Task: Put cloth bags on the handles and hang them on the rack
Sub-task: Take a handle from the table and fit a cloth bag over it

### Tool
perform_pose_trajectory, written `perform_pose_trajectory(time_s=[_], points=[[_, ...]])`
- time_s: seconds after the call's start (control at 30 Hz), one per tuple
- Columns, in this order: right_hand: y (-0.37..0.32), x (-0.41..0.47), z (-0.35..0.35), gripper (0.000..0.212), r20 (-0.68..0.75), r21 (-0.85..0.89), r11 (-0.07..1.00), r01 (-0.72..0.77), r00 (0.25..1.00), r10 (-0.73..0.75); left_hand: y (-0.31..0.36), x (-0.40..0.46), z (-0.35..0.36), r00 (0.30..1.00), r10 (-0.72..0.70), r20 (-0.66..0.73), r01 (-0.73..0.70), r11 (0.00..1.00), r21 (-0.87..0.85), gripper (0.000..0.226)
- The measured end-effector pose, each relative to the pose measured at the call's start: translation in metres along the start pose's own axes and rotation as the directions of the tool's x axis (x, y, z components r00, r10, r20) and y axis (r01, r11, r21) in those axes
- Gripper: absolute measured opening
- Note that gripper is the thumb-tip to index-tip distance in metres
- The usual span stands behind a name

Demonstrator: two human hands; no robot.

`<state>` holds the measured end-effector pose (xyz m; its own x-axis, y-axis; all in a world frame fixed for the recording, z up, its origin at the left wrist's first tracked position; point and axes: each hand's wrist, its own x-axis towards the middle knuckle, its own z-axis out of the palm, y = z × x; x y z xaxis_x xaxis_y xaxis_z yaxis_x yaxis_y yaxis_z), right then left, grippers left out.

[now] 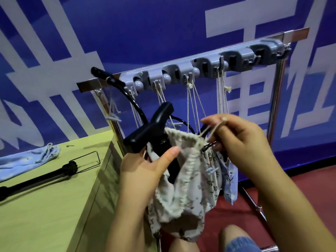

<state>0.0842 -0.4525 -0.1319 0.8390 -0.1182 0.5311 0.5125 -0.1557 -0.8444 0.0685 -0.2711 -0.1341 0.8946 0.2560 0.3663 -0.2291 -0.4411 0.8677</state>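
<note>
A beige floral cloth bag [183,197] hangs in front of me with a black T-shaped handle [152,126] poking out of its gathered mouth. My left hand [145,171] grips the bag's rim and the handle's stem. My right hand [240,140] pinches the bag's drawstring [216,127], pulling it up and right through a small black toggle. Behind stands the rack [190,66], a grey hook rail on a metal bar, with several cords hanging from its hooks. A blue floral bag [230,180] hangs from it behind my right hand.
A yellow-green table [45,197] is at the left, bearing a light blue cloth bag [27,160] and a black rod with a wire frame [54,171]. A black curved cable [125,93] drapes off the rack's left end. The rack's chrome leg [272,110] stands on red floor.
</note>
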Motion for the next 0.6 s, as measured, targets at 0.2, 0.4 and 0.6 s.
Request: perform_pose_trajectory(time_s=[0.2,0.4,0.6], points=[[-0.005,0.014,-0.01,0.033,-0.133,0.541,0.83,-0.137,0.96,0.245,0.0,0.007,-0.04,0.917,0.035,0.398,-0.086,0.99,0.113,0.013],[0.011,0.029,-0.023,0.035,-0.241,0.581,0.814,-0.021,0.95,0.197,-0.023,0.022,-0.071,0.976,-0.117,0.184,0.128,0.991,-0.048,0.031],[0.027,0.027,-0.047,0.067,-0.21,0.079,0.975,0.206,0.96,-0.186,-0.027,0.012,-0.058,0.918,-0.073,0.39,-0.057,0.948,0.312,0.013]])
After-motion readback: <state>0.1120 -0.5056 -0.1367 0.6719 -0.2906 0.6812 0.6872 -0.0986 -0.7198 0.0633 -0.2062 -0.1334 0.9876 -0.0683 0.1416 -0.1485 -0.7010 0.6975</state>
